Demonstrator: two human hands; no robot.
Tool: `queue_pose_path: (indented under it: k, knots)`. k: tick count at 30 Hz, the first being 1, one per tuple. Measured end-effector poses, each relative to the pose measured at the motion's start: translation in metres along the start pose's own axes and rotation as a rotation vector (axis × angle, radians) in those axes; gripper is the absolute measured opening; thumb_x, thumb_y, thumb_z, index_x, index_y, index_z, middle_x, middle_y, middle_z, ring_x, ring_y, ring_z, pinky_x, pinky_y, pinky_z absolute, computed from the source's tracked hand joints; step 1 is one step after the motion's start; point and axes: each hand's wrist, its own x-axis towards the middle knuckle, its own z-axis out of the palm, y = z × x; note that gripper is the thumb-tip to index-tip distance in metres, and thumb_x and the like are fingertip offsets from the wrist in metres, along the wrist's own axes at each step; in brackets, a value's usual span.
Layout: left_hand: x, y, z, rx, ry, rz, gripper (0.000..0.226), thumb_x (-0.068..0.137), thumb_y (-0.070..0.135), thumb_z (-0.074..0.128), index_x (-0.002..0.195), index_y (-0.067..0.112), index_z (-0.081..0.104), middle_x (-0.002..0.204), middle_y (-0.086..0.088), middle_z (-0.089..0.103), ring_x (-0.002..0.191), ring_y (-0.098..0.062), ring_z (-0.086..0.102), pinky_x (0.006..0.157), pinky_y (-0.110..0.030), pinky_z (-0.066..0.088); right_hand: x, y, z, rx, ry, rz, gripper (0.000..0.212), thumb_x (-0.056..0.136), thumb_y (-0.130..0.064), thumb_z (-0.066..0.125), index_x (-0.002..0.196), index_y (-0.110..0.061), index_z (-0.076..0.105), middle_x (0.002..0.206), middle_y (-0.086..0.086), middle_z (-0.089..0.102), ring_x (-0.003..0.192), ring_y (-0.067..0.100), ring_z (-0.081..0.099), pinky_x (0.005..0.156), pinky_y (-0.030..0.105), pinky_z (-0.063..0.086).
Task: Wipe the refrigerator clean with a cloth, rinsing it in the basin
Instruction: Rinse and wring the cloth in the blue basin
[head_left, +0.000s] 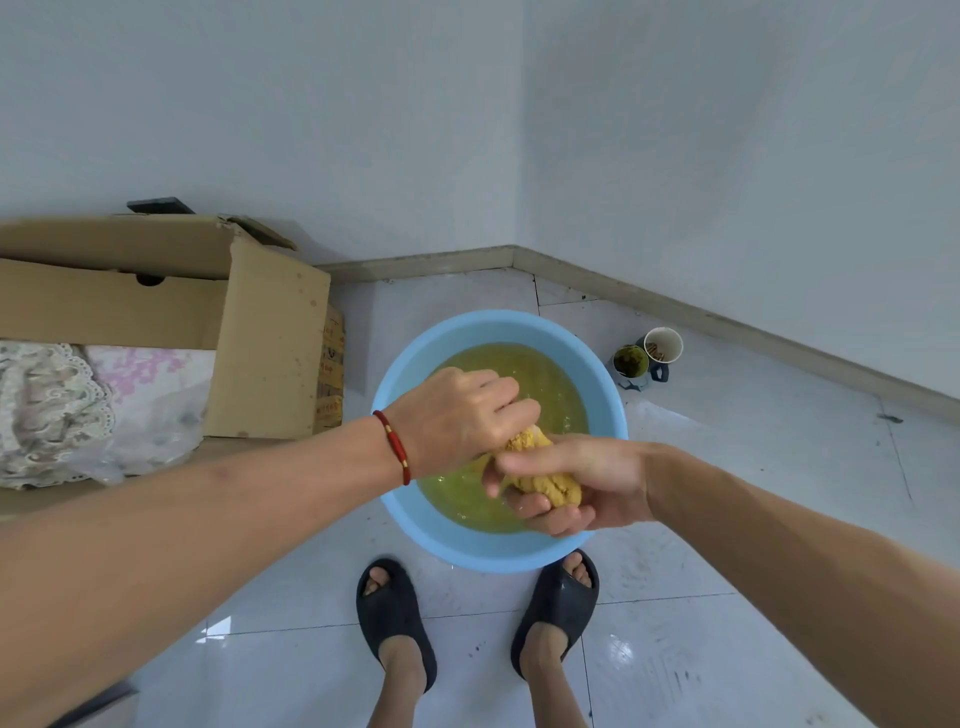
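- The cloth, yellow and bunched into a thick roll, is held between both hands just above the water in the basin
- The left hand is curled tight round the far end of the roll, knuckles up; the right hand wraps the near end, thumb across the top and fingers underneath
- Gripping opposite ends like this suits a twist, so my reading is that the cloth is being wrung out, kept over the basin so the run-off falls back in
- The water under the hands looks yellow-green and cloudy, which suggests some rinsing is already done
- The basin sits on the tiled floor below the hands, with two feet in dark slippers at its near rim
- Left of the hands stands an open cardboard box; beyond the right hand, two small cups sit by the wall
- The refrigerator is not in view
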Motion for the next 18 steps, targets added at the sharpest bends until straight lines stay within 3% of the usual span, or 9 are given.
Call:
queue_pose_path:
  k: [3, 6, 9, 10, 12, 14, 18]
  knots:
    - [-0.001, 0.003, 0.002, 0.057, -0.131, 0.02, 0.019, 0.075, -0.007, 0.064, 0.074, 0.012, 0.063, 0.062, -0.001, 0.05, 0.049, -0.019, 0.047, 0.037, -0.027, 0.032, 0.002, -0.002, 0.004, -0.174, 0.17, 0.018, 0.01, 0.095, -0.013, 0.073, 0.1, -0.012, 0.065, 0.078, 0.007, 0.06, 0.064, 0.016, 0.057, 0.056, 0.022, 0.049]
    - [0.006, 0.01, -0.001, 0.057, -0.328, -0.117, 0.025, 0.061, -0.009, 0.064, 0.071, 0.012, 0.055, 0.059, -0.003, 0.052, 0.044, -0.023, 0.049, 0.042, -0.026, 0.023, 0.013, -0.006, 0.007, -0.527, 0.494, 0.046, 0.017, 0.089, -0.017, 0.078, 0.083, -0.015, 0.062, 0.066, 0.001, 0.059, 0.061, 0.019, 0.054, 0.054, 0.026, 0.045]
    - [0.017, 0.023, -0.001, 0.04, -0.61, -0.37, 0.017, 0.08, 0.002, 0.059, 0.088, 0.016, 0.055, 0.081, -0.006, 0.064, 0.074, -0.032, 0.064, 0.057, -0.034, 0.034, 0.028, -0.004, 0.01, -0.961, 0.835, 0.05, 0.024, 0.087, -0.023, 0.073, 0.075, -0.027, 0.052, 0.066, -0.006, 0.056, 0.065, 0.021, 0.06, 0.055, 0.027, 0.045]
    - [0.021, 0.026, 0.0, 0.003, -0.646, -0.469, 0.015, 0.081, 0.004, 0.057, 0.085, 0.018, 0.053, 0.077, -0.005, 0.06, 0.076, -0.034, 0.061, 0.059, -0.035, 0.036, 0.031, -0.002, 0.009, -1.07, 0.899, 0.031, 0.019, 0.087, -0.024, 0.068, 0.078, -0.027, 0.052, 0.068, -0.007, 0.054, 0.069, 0.024, 0.061, 0.059, 0.028, 0.045]
    - [0.023, 0.033, 0.003, -0.111, -0.633, -0.67, 0.016, 0.079, 0.008, 0.06, 0.073, 0.019, 0.05, 0.064, -0.001, 0.046, 0.071, -0.031, 0.057, 0.059, -0.034, 0.04, 0.034, 0.001, 0.004, -1.282, 0.973, 0.009, 0.007, 0.09, -0.024, 0.06, 0.097, -0.027, 0.059, 0.07, -0.007, 0.05, 0.073, 0.029, 0.059, 0.063, 0.033, 0.043]
    - [0.024, 0.033, 0.01, -0.286, -0.58, -0.863, 0.024, 0.078, 0.013, 0.064, 0.063, 0.02, 0.047, 0.059, 0.001, 0.044, 0.065, -0.029, 0.056, 0.055, -0.031, 0.041, 0.036, 0.001, -0.006, -1.507, 0.997, -0.015, 0.023, 0.093, -0.021, 0.054, 0.116, -0.025, 0.057, 0.072, -0.004, 0.052, 0.072, 0.033, 0.058, 0.061, 0.034, 0.04]
    - [0.025, 0.034, 0.013, -0.567, -0.517, -1.046, 0.025, 0.077, 0.015, 0.066, 0.059, 0.019, 0.049, 0.057, 0.001, 0.052, 0.054, -0.018, 0.049, 0.05, -0.029, 0.039, 0.037, -0.004, -0.023, -1.786, 0.964, -0.128, 0.029, 0.093, -0.017, 0.052, 0.122, -0.017, 0.049, 0.081, 0.004, 0.066, 0.069, 0.035, 0.063, 0.054, 0.034, 0.035]
